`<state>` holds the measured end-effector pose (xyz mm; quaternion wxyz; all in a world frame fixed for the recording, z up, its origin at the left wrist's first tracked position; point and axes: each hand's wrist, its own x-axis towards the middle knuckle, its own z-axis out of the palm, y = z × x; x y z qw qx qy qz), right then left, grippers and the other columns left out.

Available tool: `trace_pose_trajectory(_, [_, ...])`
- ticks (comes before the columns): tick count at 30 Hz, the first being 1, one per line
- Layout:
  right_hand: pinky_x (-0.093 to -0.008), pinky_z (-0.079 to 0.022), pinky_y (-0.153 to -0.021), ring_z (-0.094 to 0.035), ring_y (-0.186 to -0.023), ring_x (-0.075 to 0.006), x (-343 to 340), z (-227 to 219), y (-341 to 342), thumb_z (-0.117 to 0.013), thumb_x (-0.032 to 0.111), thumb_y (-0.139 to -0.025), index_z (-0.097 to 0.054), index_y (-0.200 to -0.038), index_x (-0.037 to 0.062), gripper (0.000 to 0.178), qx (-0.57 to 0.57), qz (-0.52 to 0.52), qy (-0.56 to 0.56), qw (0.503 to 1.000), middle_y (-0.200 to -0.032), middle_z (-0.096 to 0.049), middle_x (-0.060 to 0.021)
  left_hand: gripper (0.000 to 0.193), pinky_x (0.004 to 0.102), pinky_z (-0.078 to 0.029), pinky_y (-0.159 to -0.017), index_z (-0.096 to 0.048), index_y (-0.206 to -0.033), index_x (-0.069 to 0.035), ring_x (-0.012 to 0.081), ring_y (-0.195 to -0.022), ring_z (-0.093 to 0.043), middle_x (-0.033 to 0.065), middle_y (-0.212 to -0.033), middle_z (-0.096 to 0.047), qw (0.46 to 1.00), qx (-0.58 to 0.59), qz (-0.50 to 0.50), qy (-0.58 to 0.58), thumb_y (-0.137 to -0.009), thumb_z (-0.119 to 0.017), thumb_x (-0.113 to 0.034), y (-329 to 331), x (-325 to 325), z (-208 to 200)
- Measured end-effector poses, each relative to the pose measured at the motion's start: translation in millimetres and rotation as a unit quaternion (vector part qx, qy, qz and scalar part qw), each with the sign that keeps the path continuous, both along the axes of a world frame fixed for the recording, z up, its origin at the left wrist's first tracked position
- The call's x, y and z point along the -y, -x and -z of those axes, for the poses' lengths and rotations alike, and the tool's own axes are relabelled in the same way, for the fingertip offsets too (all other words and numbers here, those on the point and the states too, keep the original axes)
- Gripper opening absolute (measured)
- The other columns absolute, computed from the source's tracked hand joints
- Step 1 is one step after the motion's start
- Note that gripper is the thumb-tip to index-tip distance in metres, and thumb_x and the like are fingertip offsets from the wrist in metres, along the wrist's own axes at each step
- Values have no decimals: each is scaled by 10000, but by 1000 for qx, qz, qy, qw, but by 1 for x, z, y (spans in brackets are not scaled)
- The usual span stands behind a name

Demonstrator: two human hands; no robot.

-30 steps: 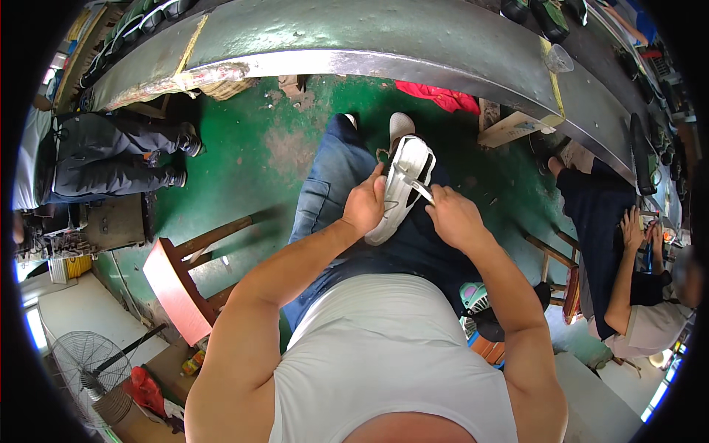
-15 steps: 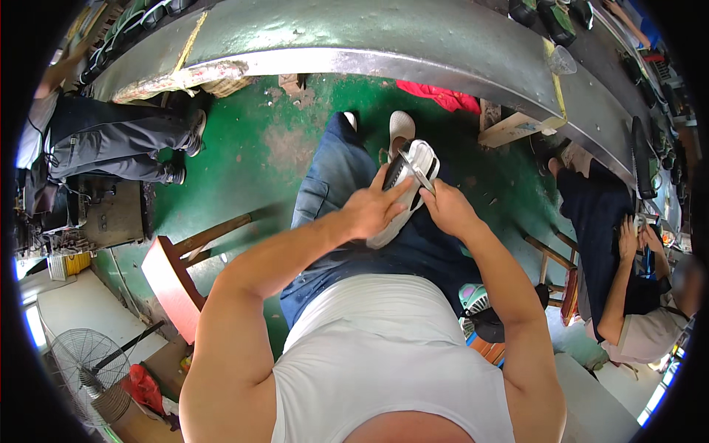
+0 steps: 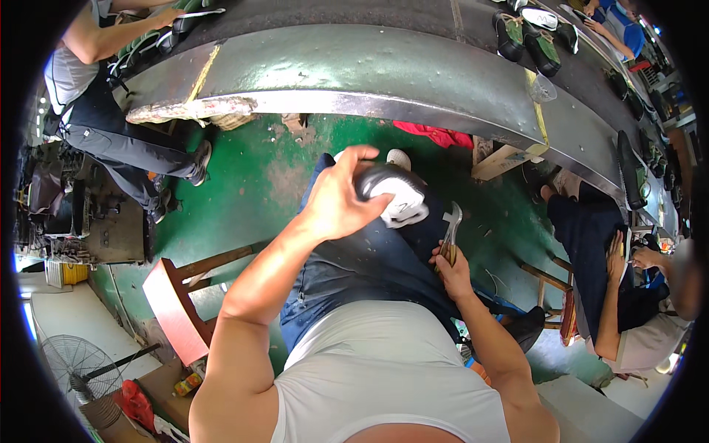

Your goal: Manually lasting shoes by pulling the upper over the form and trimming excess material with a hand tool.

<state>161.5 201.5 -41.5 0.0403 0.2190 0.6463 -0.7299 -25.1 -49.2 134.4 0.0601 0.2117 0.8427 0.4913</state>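
My left hand [image 3: 338, 198] is raised above my thighs and grips a black-and-white shoe [image 3: 405, 193]. Its thumb presses on the white side, while the fingers reach over the dark end. Motion smears part of the shoe. To the right, my right hand [image 3: 454, 270] is wrapped round the brownish handles of what look like lasting pincers [image 3: 452, 221], with a curved metal head and a side stub pointing up. The pincers and the shoe are apart. Below both lie my legs in dark blue trousers [image 3: 354, 266].
Ahead runs a long metal-topped bench [image 3: 325, 66] with several dark shoes [image 3: 543, 48] at the far right. A wooden stool [image 3: 177, 310] stands left, a fan [image 3: 81, 365] behind it. One co-worker [image 3: 81, 111] stands far left; another [image 3: 642, 325] sits right. Red cloth [image 3: 436, 134] lies under the bench.
The shoe has been lifted off my lap and turned in my left hand. My right hand has drawn the pincers away from it, down and to the right. My view has tilted up.
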Motion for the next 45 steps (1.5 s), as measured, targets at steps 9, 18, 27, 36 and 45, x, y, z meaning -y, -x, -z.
trace_pose_trajectory(9, [-329,-508,-710,-659,-772,-194,-19,-21,21,-577,187,-974,-601,-1071,-4,215,21,-98,-169,980,-817,-670,-97,753,366,-497,-927,-509,-1373,67,242,-1094,-616,191,-1231,-645,941,281,170,86,-786,-834,-275,31,-36,134])
trace_pose_trajectory(18, [-451,-487,-731,-626,-814,-421,-20,-86,48,-599,213,-928,-594,-1023,18,217,-12,-310,-292,905,-852,-637,-219,660,430,-526,-890,-438,-1426,60,408,-983,-680,285,-1008,-679,933,70,139,324,-809,-584,-126,-13,-27,123])
trace_pose_trajectory(27, [-527,-495,-816,-636,-914,-459,-1,-63,43,-573,189,-944,-578,-1009,-27,225,55,-340,-387,855,-940,-661,-279,361,398,-549,-756,-662,-1188,22,344,-854,-715,263,-963,-696,965,235,77,85,-857,-573,-92,-20,7,156])
trace_pose_trajectory(36, [-535,-509,-821,-646,-903,-454,-4,-65,48,-567,187,-941,-584,-980,-15,206,86,-356,-457,811,-944,-676,-254,212,395,-543,-642,-741,-929,17,323,-661,-699,208,-780,-712,953,280,-116,6,-871,-678,-177,-12,-9,159])
trace_pose_trajectory(45, [-477,-506,-804,-645,-894,-430,-7,-99,68,-626,202,-909,-592,-1032,-24,260,65,-424,-312,848,-930,-672,-227,113,417,-540,-665,-695,-805,-11,342,-723,-674,154,-782,-684,993,-69,-44,86,-820,-717,-121,-40,-13,149])
